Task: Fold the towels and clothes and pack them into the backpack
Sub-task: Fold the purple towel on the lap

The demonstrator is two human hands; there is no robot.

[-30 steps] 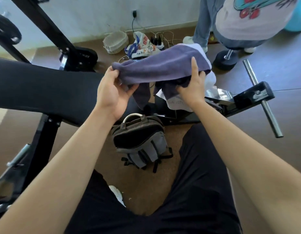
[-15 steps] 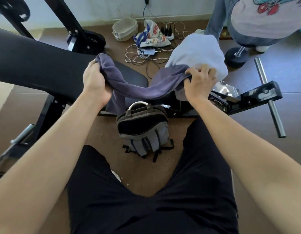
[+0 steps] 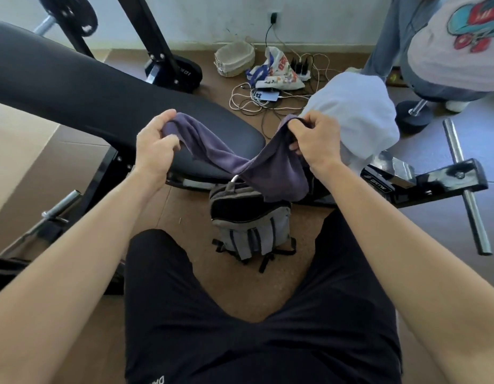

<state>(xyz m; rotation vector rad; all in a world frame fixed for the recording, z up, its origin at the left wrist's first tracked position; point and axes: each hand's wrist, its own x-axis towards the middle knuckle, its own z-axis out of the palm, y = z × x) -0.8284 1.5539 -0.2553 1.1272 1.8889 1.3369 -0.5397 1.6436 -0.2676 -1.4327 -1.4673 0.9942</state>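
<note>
A purple towel (image 3: 270, 167) hangs slack between my hands above the floor. My left hand (image 3: 154, 142) grips one end over the black bench pad. My right hand (image 3: 315, 139) pinches the other end, right beside a pale white cloth (image 3: 356, 117) heaped on the bench frame. The towel's sagging middle droops onto the top of a grey backpack (image 3: 248, 217), which stands on the brown floor with its dark mouth unzipped, and hides the far edge of that mouth.
The black weight bench pad (image 3: 101, 106) runs from the left to the centre; its frame and steel bar (image 3: 467, 189) stretch right. Cables, a phone, a printed bag (image 3: 279, 70) and a woven basket (image 3: 234, 58) lie by the wall. Another person (image 3: 445, 42) stands at top right.
My hands moved closer together and the towel sagged lower, its middle now draped on the backpack's top. The white cloth stayed on the bench frame.
</note>
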